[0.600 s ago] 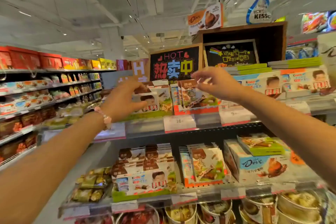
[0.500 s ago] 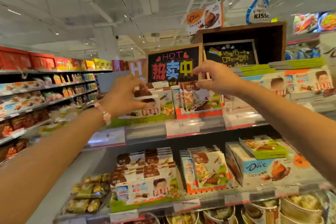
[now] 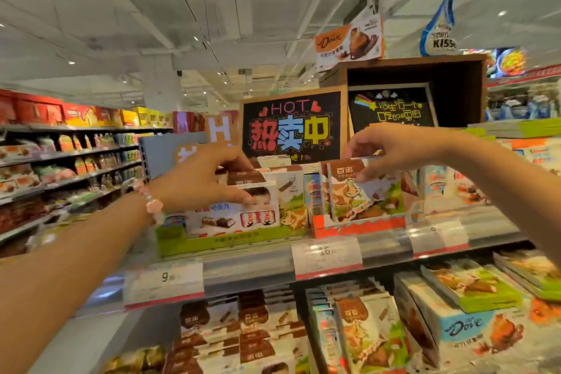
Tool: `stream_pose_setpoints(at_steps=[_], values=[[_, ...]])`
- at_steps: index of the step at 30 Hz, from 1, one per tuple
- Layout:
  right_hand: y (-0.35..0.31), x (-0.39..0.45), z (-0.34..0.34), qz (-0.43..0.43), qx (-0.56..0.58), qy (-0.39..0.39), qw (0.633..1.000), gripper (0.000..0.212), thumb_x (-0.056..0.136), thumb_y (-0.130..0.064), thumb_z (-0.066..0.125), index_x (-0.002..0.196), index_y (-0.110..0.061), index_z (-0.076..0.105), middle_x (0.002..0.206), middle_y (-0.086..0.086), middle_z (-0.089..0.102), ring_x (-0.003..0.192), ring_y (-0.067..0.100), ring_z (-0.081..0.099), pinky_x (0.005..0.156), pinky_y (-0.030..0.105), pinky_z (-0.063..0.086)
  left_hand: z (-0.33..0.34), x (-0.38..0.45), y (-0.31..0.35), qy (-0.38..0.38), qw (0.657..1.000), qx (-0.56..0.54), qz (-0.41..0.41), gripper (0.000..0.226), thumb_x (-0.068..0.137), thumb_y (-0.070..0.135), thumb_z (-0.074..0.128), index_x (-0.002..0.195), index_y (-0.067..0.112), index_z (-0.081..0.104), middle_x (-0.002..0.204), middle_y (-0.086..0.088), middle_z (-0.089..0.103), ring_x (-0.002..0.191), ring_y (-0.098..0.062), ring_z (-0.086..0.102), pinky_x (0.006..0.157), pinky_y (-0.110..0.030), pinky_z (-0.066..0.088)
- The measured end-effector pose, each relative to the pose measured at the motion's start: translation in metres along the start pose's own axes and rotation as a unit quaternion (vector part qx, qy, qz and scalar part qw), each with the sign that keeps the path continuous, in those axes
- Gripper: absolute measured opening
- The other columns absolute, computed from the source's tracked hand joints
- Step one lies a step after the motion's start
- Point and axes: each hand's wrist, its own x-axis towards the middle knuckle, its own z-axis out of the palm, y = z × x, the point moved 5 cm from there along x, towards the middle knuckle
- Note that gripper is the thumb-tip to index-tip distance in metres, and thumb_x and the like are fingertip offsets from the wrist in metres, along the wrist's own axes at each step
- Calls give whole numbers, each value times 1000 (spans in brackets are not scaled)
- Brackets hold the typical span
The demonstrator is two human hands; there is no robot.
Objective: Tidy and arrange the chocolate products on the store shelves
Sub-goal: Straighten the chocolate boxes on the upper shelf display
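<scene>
Straightening stock on the top shelf: right hand [image 3: 391,149] pinches the upright white-brown cardboard chocolate box [image 3: 361,188] in the orange display tray [image 3: 358,226]; left of tray, left hand [image 3: 200,182] grips white child-face chocolate box [image 3: 243,209]. Next, prob. seat both boxes square w/ front edge.

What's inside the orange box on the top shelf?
The orange box holds upright chocolate packs with a cartoon picture, lined up front to back. The right hand pinches the top of one. The front pack hides the rest, so their number is unclear.
</scene>
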Motion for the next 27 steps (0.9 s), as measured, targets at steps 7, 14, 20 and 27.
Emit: stream_pose_setpoints(at_steps=[7,14,20,27], values=[[-11,-2,-4,-26,23,-30,999,29,73,-32,74,99,-27,65,93,-7,69,85,9,66,77,36,57,2,2,-8,51,995,78,20,38,70,38,76,101,30,55,99,25,52,91,12,46,75,-5,33],[-27,-9,-41,-72,121,79,987,41,63,-40,70,102,-27,68,94,-7,72,86,12,69,75,31,57,11,-1,-18,82,982,165,42,22,77,38,71,88,24,59,104,11,54,95,-10,48,80,-24,43],[-46,8,-36,-121,201,139,962,44,60,-40,71,102,-28,67,95,-7,73,88,9,69,77,25,57,10,0,-21,-50,983,178,-16,49,62,51,79,95,17,66,135,8,45,123,-7,39,95,-31,41],[-50,31,-30,-114,208,199,951,30,73,-30,74,102,-25,68,93,-3,72,88,11,69,81,32,56,-12,-8,-15,-48,997,55,-30,32,66,37,81,86,21,61,85,6,61,72,-2,59,62,-21,47]])
